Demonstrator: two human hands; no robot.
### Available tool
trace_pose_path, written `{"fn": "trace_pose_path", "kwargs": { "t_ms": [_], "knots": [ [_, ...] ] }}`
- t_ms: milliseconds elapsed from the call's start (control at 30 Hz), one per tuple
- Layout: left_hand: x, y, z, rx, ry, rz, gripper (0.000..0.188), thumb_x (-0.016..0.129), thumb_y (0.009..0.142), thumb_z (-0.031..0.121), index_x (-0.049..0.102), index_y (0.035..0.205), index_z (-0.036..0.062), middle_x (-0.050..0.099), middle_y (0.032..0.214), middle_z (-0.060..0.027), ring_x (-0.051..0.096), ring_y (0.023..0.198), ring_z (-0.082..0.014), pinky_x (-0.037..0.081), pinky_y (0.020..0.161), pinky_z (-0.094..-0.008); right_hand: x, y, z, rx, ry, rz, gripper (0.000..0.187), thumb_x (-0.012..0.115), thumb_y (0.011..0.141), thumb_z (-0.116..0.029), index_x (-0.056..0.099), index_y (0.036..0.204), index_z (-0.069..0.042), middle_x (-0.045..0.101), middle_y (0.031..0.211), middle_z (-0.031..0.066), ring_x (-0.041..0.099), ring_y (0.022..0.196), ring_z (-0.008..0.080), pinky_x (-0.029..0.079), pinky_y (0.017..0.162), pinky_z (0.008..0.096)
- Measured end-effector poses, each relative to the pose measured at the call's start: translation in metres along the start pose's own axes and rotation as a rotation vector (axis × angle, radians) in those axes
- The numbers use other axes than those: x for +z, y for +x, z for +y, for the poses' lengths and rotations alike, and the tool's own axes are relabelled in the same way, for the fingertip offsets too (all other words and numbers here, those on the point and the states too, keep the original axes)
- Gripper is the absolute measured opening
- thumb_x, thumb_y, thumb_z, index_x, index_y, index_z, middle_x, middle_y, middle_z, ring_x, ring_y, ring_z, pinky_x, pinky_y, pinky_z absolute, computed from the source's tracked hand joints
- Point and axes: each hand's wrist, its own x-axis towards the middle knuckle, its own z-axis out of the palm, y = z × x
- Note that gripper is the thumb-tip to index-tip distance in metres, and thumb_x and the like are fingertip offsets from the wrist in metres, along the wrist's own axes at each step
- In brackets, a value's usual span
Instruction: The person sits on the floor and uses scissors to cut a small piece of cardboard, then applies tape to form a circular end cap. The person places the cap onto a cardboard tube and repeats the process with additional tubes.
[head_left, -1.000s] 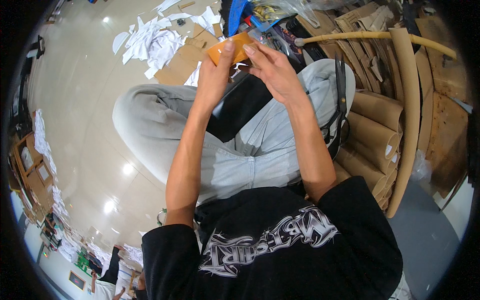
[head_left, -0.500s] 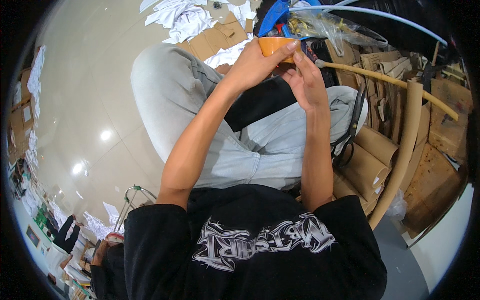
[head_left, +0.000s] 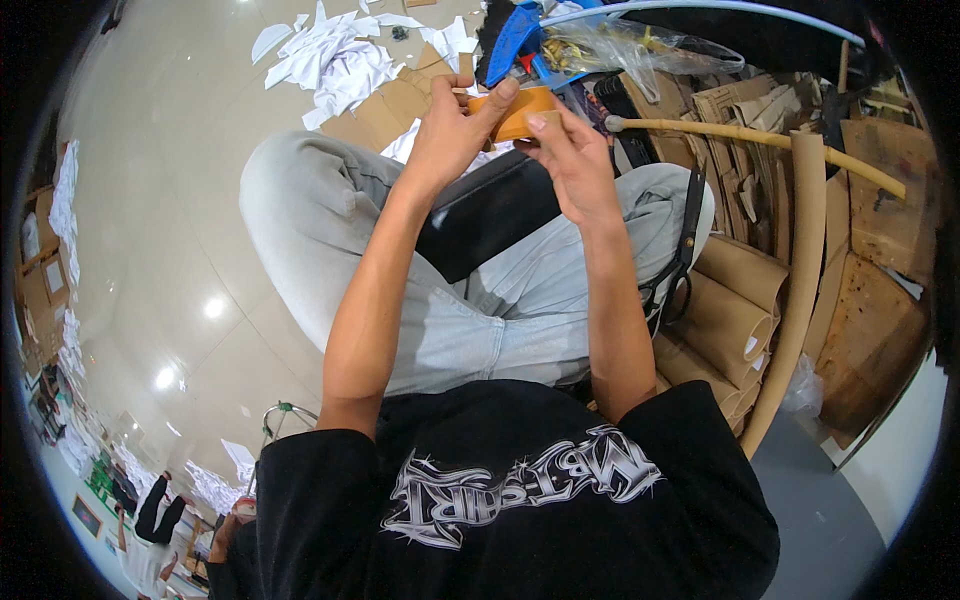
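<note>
We see an orange roll of tape (head_left: pixel 520 108) held up at the far end of the view, above the knees, between both of our hands. Our left hand (head_left: pixel 452 135) grips its left side, with the fingers (head_left: pixel 500 95) curled over the top edge and clamped on the roll. Our right hand (head_left: pixel 572 160) meets it from the right, its fingers pinched together on the roll's near edge and a short strip of the tape. Just beneath the hands a black flat object (head_left: pixel 490 215) lies across our lap, on the pale grey trousers (head_left: pixel 470 320). Just beyond the roll, farther away, a blue plastic tool (head_left: pixel 512 38) lies beside a clear plastic bag (head_left: pixel 630 45). To the far left, torn white paper scraps (head_left: pixel 330 55) lie on the shiny floor (head_left: pixel 160 200) next to flat brown cardboard pieces (head_left: pixel 385 110). On the right, cardboard tubes (head_left: pixel 800 280) and stacked cardboard sheets (head_left: pixel 880 200) lean together, and a long wooden stick (head_left: pixel 760 140) crosses over them.
</note>
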Motion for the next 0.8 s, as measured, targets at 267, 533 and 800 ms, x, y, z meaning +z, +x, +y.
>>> {"fn": "trace_pose_path", "kwargs": {
  "t_ms": [267, 533, 800],
  "knots": [
    [-0.012, -0.005, 0.001, -0.067, -0.499, -0.263, 0.087, 0.063, 0.092, 0.033, 0.015, 0.162, 0.0114, 0.027, 0.158, -0.0175, 0.046, 0.131, -0.0256, 0.043, 0.101, -0.0381, 0.001, -0.001, 0.000, 0.062, 0.046, -0.009, 0.039, 0.066, 0.101, -0.020, 0.059, 0.133, 0.002, 0.065, 0.122, 0.0080, 0.063, 0.110, 0.0150, 0.053, 0.095, 0.0363],
    [-0.009, -0.010, 0.015, 0.033, -0.619, -0.314, 0.101, 0.083, 0.083, 0.011, 0.017, 0.159, 0.0066, 0.029, 0.155, -0.0212, 0.049, 0.133, -0.0286, 0.047, 0.104, -0.0423, -0.002, -0.005, -0.011, -0.008, 0.167, -0.046, 0.041, 0.060, 0.104, -0.021, 0.053, 0.137, 0.002, 0.062, 0.127, 0.0114, 0.061, 0.118, 0.0205, 0.050, 0.103, 0.0420],
    [0.007, -0.010, 0.011, 0.043, -0.602, -0.105, 0.076, 0.086, 0.081, 0.005, 0.041, 0.139, -0.0145, 0.061, 0.128, -0.0199, 0.066, 0.113, -0.0229, 0.056, 0.095, -0.0349, 0.000, -0.004, -0.015, -0.205, 0.133, -0.011, 0.050, 0.060, 0.104, -0.020, 0.046, 0.145, 0.004, 0.057, 0.136, 0.0121, 0.058, 0.124, 0.0201, 0.047, 0.108, 0.0408]
  ]
}}
